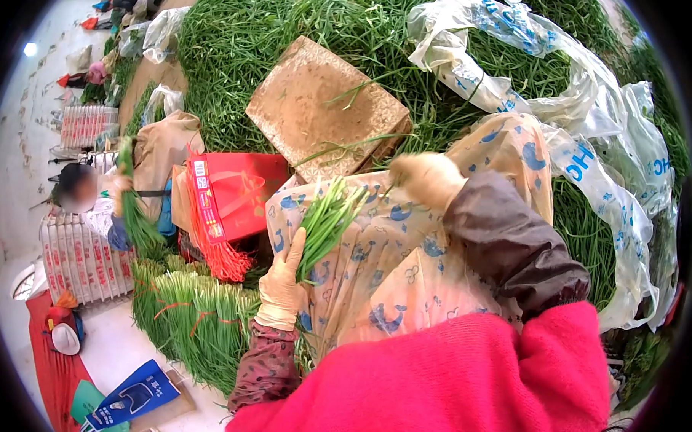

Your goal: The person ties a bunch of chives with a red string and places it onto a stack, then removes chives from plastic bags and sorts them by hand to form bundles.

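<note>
My left hand (281, 288), in a pale glove, is closed round a small bunch of green chives (332, 225), their pale cut ends pointing up. My right hand (427, 179), gloved too, is smeared by motion above my lap, to the right of the bunch; its fingers cannot be made out. Beneath both hands spreads a whale-print apron (406, 252) over my legs. Left of the bunch stands a red box (244, 189) with red ties (226, 257) hanging from it. Tied chive bundles (197, 325) stand upright beside my left forearm.
Loose chives (245, 52) lie heaped in front. A dirt-covered, patterned block (327, 101) rests on them. Clear plastic sheeting (586, 95) curls along the right. Another person (106, 208) sits at left, holding chives, near stacked white crates (85, 256). A blue bag (134, 395) lies lower left.
</note>
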Motion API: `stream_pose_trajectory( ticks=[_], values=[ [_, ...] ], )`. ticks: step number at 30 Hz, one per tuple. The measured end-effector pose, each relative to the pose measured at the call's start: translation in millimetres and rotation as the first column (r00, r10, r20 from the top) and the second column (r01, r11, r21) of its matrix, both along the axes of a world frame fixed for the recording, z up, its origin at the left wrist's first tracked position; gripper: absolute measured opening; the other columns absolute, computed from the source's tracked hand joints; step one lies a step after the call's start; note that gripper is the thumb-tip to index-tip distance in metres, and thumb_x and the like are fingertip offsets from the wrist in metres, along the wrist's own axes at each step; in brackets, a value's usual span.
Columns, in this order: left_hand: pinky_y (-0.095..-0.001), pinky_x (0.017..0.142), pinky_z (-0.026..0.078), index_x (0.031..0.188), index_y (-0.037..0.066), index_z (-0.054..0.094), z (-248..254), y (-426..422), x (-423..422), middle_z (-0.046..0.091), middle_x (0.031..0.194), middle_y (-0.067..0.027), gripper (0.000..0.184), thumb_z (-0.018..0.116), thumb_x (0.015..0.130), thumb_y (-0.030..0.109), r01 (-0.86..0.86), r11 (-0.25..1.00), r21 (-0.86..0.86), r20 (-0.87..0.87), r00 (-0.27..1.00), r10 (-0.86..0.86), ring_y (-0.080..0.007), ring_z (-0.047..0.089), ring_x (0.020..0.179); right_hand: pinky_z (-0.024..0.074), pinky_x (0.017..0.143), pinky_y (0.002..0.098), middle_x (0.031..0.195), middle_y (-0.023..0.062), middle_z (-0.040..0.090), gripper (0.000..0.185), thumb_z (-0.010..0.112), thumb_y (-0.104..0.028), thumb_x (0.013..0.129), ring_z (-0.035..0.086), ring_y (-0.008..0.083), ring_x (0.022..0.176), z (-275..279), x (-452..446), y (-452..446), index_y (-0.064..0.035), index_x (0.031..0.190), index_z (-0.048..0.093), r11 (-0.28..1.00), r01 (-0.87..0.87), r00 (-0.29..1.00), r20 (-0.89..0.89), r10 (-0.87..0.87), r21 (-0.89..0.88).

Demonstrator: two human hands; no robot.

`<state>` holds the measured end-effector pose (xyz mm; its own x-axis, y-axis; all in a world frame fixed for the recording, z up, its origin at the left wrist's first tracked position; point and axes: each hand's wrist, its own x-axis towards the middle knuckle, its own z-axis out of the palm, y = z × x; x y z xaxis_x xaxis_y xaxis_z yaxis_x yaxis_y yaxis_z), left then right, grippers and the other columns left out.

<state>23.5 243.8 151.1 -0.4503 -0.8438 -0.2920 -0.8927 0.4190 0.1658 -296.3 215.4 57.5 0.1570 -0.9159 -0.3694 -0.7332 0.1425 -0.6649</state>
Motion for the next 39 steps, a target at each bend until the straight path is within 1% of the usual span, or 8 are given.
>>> stream_pose_trajectory(
  ticks=[2,4,19,25,30,32,34,39],
  values=[
    [-0.0399,0.062,0.052,0.145,0.034,0.028,-2,2,4,0.058,0.108,-0.0132,0.099,0.062,0.062,-0.009,0.030,0.989,-0.146,0.024,0.999,-0.026,-0.0347,0.063,0.084,0.0513,0.078,0.0389,0.092,0.0147,0.067,0.031,0.058,-0.023,0.084,0.065,0.0310,0.091,-25,-25,-11,-0.0109,0.112,0.061,0.854,0.503,0.771,0.377,-0.513,0.133],
    [-0.0392,0.059,0.052,0.145,0.034,0.028,-4,5,3,0.058,0.106,-0.0131,0.098,0.063,0.063,-0.007,0.047,0.978,-0.202,0.004,0.999,-0.047,-0.0339,0.063,0.081,0.0487,0.085,0.0386,0.100,0.0160,0.066,0.036,0.059,-0.032,0.087,0.063,0.0306,0.098,-5,-40,-21,-0.0116,0.117,0.059,0.839,0.525,0.838,0.087,-0.539,0.141],
    [-0.0390,0.054,0.051,0.144,0.031,0.033,-15,13,-25,0.053,0.100,-0.0124,0.083,0.054,0.072,-0.005,0.178,0.926,-0.333,0.161,0.978,-0.130,-0.0324,0.060,0.070,0.0422,0.094,0.0417,0.116,0.0164,0.053,0.038,0.062,-0.043,0.082,0.050,0.0358,0.112,20,64,12,-0.0094,0.098,0.070,0.997,0.075,0.940,0.334,-0.067,-0.012],
    [-0.0395,0.055,0.050,0.141,0.034,0.037,-8,12,-27,0.053,0.098,-0.0104,0.084,0.055,0.069,-0.006,0.181,0.946,-0.270,0.282,0.954,-0.102,-0.0305,0.058,0.069,0.0443,0.099,0.0347,0.126,0.0129,0.056,0.035,0.061,-0.004,0.079,0.053,0.0286,0.116,-36,64,3,-0.0118,0.113,0.063,0.980,0.200,0.970,-0.136,-0.201,-0.023],
    [-0.0363,0.047,0.049,0.139,0.036,0.038,0,8,-10,0.052,0.091,-0.0093,0.079,0.054,0.072,-0.003,0.233,0.909,-0.346,0.294,0.947,-0.131,-0.0262,0.055,0.060,0.0531,0.083,0.0367,0.127,0.0205,0.053,0.037,0.071,-0.017,0.078,0.061,0.0346,0.100,-34,-18,-35,-0.0032,0.111,0.062,0.808,0.516,0.837,-0.369,-0.404,0.286],
    [-0.0360,0.048,0.049,0.139,0.036,0.039,0,7,-11,0.052,0.091,-0.0091,0.078,0.055,0.073,-0.001,0.254,0.907,-0.336,0.346,0.929,-0.132,-0.0257,0.056,0.060,0.0458,0.095,0.0383,0.124,0.0167,0.056,0.037,0.069,-0.023,0.080,0.054,0.0304,0.114,-17,-13,-19,-0.0049,0.111,0.062,0.898,0.369,0.778,-0.449,-0.440,-0.241],
    [-0.0350,0.049,0.049,0.139,0.037,0.038,-2,7,-16,0.054,0.094,-0.0090,0.077,0.055,0.074,0.000,0.301,0.888,-0.348,0.314,0.930,-0.192,-0.0255,0.056,0.061,0.0435,0.096,0.0400,0.124,0.0154,0.052,0.037,0.072,-0.027,0.078,0.048,0.0323,0.117,18,1,-24,-0.0077,0.108,0.065,0.969,0.223,0.971,-0.059,-0.230,-0.105],
    [-0.0354,0.057,0.051,0.136,0.035,0.045,-2,6,-33,0.057,0.101,-0.0097,0.074,0.054,0.073,-0.002,0.343,0.883,-0.320,0.246,0.930,-0.272,-0.0273,0.059,0.071,0.0516,0.083,0.0390,0.101,0.0129,0.065,0.040,0.062,-0.042,0.082,0.063,0.0289,0.095,34,59,-28,-0.0093,0.105,0.067,0.985,-0.154,0.984,-0.079,0.159,0.072]
  ],
)
